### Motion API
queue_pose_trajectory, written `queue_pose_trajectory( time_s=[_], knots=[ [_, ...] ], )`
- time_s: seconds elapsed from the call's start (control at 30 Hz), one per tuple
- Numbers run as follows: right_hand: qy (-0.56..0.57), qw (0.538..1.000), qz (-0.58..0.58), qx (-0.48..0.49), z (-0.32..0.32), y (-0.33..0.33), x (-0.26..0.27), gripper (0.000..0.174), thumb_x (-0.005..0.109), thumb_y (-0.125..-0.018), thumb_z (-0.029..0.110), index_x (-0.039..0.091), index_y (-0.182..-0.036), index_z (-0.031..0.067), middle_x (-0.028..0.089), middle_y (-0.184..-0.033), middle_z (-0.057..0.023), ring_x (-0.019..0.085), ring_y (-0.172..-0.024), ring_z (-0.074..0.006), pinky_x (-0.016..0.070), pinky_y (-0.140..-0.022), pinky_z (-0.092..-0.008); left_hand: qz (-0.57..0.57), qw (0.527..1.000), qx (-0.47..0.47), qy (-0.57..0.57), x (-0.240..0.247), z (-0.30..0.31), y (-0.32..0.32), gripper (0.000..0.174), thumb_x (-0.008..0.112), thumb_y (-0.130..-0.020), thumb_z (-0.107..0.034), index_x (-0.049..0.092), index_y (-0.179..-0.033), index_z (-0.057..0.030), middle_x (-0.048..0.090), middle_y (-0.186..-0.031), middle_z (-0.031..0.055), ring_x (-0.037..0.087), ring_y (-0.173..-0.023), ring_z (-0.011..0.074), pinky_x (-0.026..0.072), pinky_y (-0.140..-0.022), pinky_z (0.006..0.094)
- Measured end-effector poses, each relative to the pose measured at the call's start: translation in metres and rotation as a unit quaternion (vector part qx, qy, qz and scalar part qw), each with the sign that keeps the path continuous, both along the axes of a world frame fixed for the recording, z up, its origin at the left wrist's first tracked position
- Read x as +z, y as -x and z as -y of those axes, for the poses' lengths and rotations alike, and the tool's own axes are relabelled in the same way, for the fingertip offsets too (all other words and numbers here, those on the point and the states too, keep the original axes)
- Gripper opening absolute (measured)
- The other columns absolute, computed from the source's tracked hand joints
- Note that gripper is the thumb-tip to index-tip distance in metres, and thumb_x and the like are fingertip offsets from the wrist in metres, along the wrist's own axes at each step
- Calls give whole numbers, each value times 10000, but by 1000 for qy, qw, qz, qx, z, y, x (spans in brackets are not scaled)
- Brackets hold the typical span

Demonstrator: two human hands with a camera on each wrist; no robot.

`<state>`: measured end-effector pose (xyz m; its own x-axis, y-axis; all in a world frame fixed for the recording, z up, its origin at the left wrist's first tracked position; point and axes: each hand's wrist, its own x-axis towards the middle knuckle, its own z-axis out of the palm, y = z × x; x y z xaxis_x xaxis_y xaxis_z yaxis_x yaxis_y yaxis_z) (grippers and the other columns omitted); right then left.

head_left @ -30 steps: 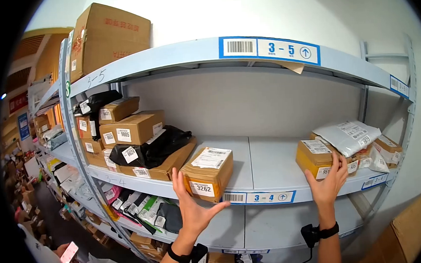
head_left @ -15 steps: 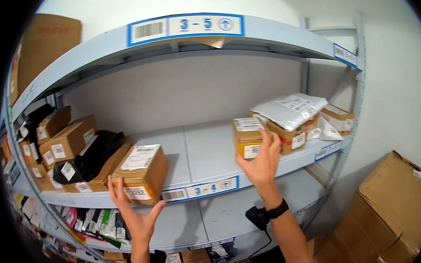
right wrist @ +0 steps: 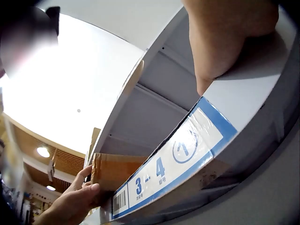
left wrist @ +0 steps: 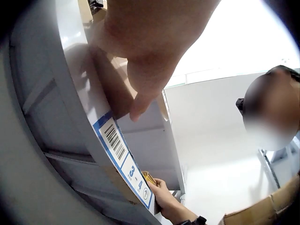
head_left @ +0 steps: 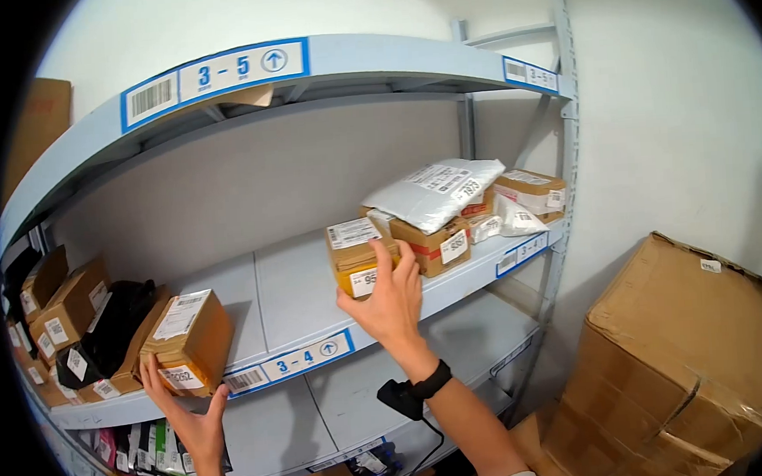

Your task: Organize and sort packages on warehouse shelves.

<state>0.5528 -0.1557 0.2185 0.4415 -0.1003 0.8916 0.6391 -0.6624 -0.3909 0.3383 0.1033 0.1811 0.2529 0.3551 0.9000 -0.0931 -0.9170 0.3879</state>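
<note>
In the head view a brown box (head_left: 187, 341) labelled 3262 stands at the front edge of the left part of the shelf. My left hand (head_left: 192, 424) touches its front, fingers raised and thumb spread to the right. Farther right, my right hand (head_left: 389, 303) grips a smaller box (head_left: 353, 255) with a yellow lower front, thumb low at the left and fingers at its right front. A grey-white parcel bag (head_left: 435, 193) lies on the box (head_left: 434, 245) beside it. The left wrist view shows the right hand (left wrist: 166, 201) at the yellow box.
Black bags (head_left: 116, 328) and brown boxes are stacked at the shelf's left end. A white bag (head_left: 518, 218) and another box (head_left: 531, 192) sit at the right end. Shelf beams (head_left: 405, 58) run above and below. A large carton (head_left: 683, 333) stands at the lower right.
The head view has turned to the right. The yellow-fronted box has shifted slightly left, away from its neighbour, with my right hand on it. My left hand remains against box 3262.
</note>
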Motion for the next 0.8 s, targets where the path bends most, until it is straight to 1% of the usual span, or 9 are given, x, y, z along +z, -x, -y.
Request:
queue_pose_trajectory(
  time_s=[0.23,0.33,0.53,0.6,0.63,0.67,0.73,0.77,0.8],
  knots=[
    [-11,1000,23,12,0,-1,-2,851,832,-693,365,465,-1415,107,381,-1401,-243,472,-1162,-422,423,-979,-505,6,1000,0,2,-1,-2,-4,1099,874,-703,-319,264,-1599,-138,202,-1658,174,160,-1543,387,141,-1244,543],
    [-14,999,27,40,-1,0,-2,848,839,-684,363,473,-1404,105,378,-1406,-242,473,-1182,-431,434,-977,-513,2,1000,12,-15,-3,-3,-6,1066,858,-765,-361,256,-1600,-82,238,-1652,161,183,-1541,345,155,-1243,488],
    [64,985,6,160,4,9,-6,864,776,-818,446,407,-1519,101,429,-1446,-241,514,-1207,-430,480,-976,-512,19,999,5,-26,-6,-4,-11,1029,839,-771,-266,258,-1601,-87,241,-1653,156,194,-1536,352,160,-1243,483],
    [110,967,84,212,2,12,-8,821,741,-856,438,407,-1526,100,492,-1414,-211,534,-1200,-405,488,-971,-499,19,999,11,-28,-7,-5,-13,1021,831,-773,-254,258,-1603,-93,247,-1650,157,202,-1533,353,162,-1242,483],
    [76,962,83,250,5,14,-8,648,748,-862,329,531,-1424,90,552,-1346,-167,558,-1172,-378,481,-977,-482,19,999,19,-28,-7,-6,-13,1013,823,-776,-241,258,-1604,-99,253,-1647,158,211,-1529,353,165,-1241,483],
    [73,962,87,249,10,9,-6,648,748,-862,329,531,-1424,90,552,-1346,-167,558,-1172,-378,481,-977,-482,22,999,18,-31,-7,-6,-14,1013,823,-776,-241,258,-1604,-99,253,-1647,158,211,-1529,353,165,-1241,483],
    [-36,959,171,225,22,-2,-3,433,738,-846,189,644,-1256,86,567,-1282,-142,542,-1156,-353,459,-984,-472,5,999,39,-20,-8,-7,-14,1045,828,-747,-272,254,-1607,-122,219,-1648,190,185,-1539,370,154,-1250,511],
    [-82,967,175,166,37,1,8,263,725,-824,98,699,-1085,78,580,-1235,-135,532,-1160,-345,432,-992,-468,0,999,40,-16,-8,-8,-14,1049,828,-747,-280,250,-1608,-122,213,-1649,192,179,-1542,371,147,-1252,517],
    [-117,972,162,127,51,-6,13,241,699,-837,87,706,-1077,93,578,-1221,-133,520,-1172,-345,396,-1016,-455,3,999,41,-19,-9,-8,-13,1049,828,-747,-280,250,-1608,-122,213,-1649,192,179,-1542,371,147,-1252,517]
  ],
)
